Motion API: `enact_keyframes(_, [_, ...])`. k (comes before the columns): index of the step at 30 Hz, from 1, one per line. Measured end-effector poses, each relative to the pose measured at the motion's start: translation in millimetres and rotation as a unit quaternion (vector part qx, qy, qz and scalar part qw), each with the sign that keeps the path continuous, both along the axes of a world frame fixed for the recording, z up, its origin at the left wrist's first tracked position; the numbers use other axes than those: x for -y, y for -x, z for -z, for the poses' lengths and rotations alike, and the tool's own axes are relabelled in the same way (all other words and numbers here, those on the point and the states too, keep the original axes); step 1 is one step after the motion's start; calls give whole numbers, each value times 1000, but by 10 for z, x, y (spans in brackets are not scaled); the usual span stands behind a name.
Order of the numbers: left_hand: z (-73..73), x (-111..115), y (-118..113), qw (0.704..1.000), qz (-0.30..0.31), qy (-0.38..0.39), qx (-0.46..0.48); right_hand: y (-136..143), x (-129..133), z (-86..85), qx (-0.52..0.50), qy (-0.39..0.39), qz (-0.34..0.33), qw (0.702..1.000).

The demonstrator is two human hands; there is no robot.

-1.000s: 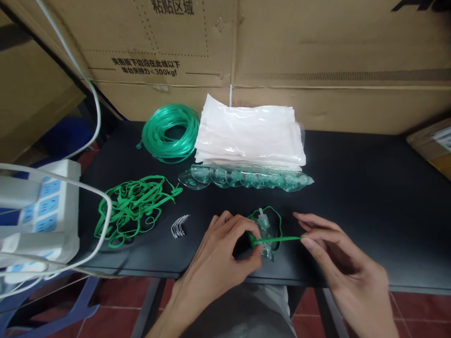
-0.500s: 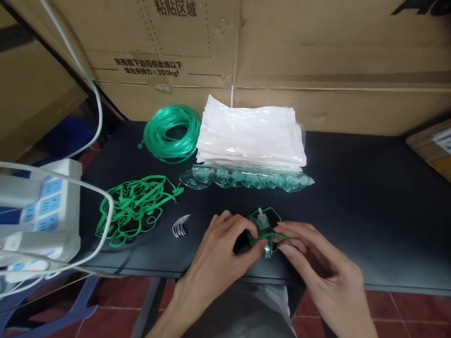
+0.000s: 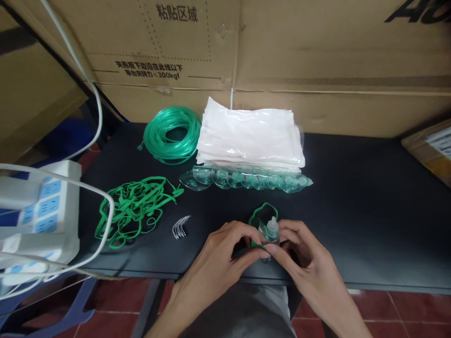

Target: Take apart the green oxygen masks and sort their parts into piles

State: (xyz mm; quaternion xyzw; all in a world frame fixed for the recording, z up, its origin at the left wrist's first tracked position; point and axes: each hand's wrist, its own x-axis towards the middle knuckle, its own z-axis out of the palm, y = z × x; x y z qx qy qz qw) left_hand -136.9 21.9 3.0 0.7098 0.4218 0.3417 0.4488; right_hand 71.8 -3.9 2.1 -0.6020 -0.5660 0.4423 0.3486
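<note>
Near the front edge of the table, a clear green oxygen mask (image 3: 263, 228) with a whitish connector (image 3: 272, 226) is between my two hands. A green elastic strap (image 3: 265, 205) loops up behind it. My left hand (image 3: 234, 244) is closed on the mask's left side, thumb and forefinger pinched together by the strap. My right hand (image 3: 306, 253) grips the right side, its thumb meeting the left fingertips and its other fingers behind the mask. Fingers cover much of the mask, and the strap's end is hidden.
Nested green masks (image 3: 243, 179) lie in a row before a stack of white plastic bags (image 3: 250, 136). Coiled green tubing (image 3: 171, 136), tangled green straps (image 3: 136, 206) and thin metal strips (image 3: 181, 227) are leftward. A power strip (image 3: 63, 211) with white cables stands left; cardboard boxes (image 3: 317, 56) rise behind.
My right hand has moved left against the left fingertips. The mask has turned, bringing its connector to the right, and the strap piece that stretched between my hands is now mostly hidden.
</note>
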Motion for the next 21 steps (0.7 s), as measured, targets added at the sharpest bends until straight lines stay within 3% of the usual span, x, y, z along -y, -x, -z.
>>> enact_keyframes(8, [33,2,52,990,-30,-77,-112,-160,8,-50,11,-37,30,999])
enact_keyframes(14, [-42,-30,220,972,-1,-127,-197,-289,-18,-124,18,-79,55,995])
enact_keyframes(18, [-126,-36,383,957,-26,-168,-235,-468,-15,-163,38,-126,140,981])
enact_keyframes(21, [-171,-39,457,953,-46,-177,-242,-621,30,-156,68,-142,154,975])
